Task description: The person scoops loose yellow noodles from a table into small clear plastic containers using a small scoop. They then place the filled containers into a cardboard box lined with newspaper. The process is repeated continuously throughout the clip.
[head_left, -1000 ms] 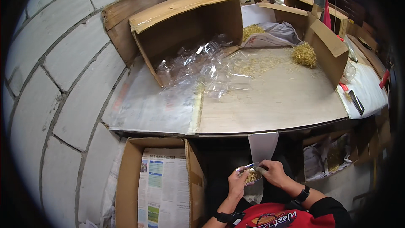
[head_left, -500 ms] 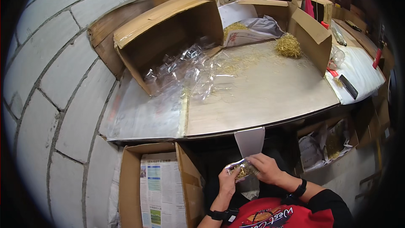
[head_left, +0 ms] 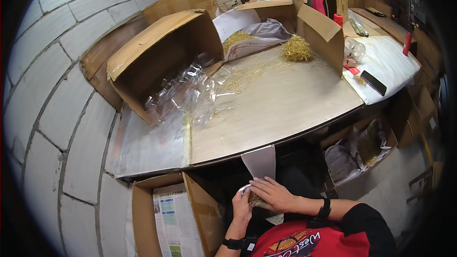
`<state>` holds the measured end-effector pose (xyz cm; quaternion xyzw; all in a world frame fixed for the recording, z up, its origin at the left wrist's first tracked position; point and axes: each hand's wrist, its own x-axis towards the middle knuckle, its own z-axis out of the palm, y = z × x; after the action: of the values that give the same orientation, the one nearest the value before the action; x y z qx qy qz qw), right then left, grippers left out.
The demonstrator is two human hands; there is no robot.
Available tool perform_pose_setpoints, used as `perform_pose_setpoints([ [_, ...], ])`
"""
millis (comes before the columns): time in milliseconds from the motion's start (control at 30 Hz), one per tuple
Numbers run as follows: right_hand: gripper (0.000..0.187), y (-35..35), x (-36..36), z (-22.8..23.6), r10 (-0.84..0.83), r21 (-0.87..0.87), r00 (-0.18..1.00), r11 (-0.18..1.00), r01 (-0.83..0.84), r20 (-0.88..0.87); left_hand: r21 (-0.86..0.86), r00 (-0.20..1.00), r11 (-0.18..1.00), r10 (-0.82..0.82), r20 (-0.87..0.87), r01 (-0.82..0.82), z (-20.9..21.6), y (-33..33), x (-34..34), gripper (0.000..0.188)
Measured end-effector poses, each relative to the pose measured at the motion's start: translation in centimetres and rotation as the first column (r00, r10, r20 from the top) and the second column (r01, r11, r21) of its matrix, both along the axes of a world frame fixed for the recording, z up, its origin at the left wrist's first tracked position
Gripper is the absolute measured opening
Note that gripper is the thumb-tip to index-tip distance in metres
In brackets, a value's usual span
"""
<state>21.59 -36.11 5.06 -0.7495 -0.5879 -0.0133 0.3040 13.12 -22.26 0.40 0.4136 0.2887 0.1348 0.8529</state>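
Low in front of my body, my left hand (head_left: 242, 207) is closed round one end of a small clear plastic pack (head_left: 254, 199) with gold shredded filler inside. Across its top lies my right hand (head_left: 272, 195), fingers stretched out and close together, touching the pack. That hand covers much of the pack, so whether it is a box or a pouch I cannot tell. A white strip (head_left: 261, 162) hangs from the table edge just beyond my hands. On the table lie a heap of empty clear plastic packs (head_left: 190, 93) and a clump of gold shreds (head_left: 297, 49).
A tipped cardboard box (head_left: 157, 57) opens toward the plastic heap. Beside my left arm stands a newspaper-lined carton (head_left: 190, 214). Another lined carton (head_left: 340, 162) sits low at the right. A dark phone (head_left: 373, 83) rests on the white covering (head_left: 390, 62). A block wall (head_left: 71, 114) rises at left.
My right hand has moved from the pack's right end to lie flat over its top. The whole view has shifted, bringing a wall clock into sight at upper left.
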Motion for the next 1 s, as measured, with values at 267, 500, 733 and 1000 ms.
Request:
perform_pose_setpoints([
  [267,0.051,0.2,1.1,-0.7,-0.020,-0.088,0.999,0.996,0.017,-0.033,-0.029,0.995,0.994,-0.102,0.000,0.102,2.0,-0.9,0.2,0.017],
  [500,0.049,-0.2,1.1,-1.0,-0.056,-0.081,0.993,0.996,0.047,-0.105,-0.046,0.987,0.987,-0.153,0.050,0.156,1.2,-1.1,0.4,0.019],
  [733,0.062,-0.9,1.2,0.4,0.049,-0.120,0.999,0.992,-0.047,0.021,0.108,1.000,0.994,0.018,-0.010,-0.017,1.6,-1.0,1.0,0.024],
  [1000,0.036,-4.1,3.5,2.3,-0.177,0.251,0.863,0.912,0.324,-0.472,-0.196,0.929,0.938,-0.223,0.295,0.287,4.4,0.5,-0.5,0.047],
])
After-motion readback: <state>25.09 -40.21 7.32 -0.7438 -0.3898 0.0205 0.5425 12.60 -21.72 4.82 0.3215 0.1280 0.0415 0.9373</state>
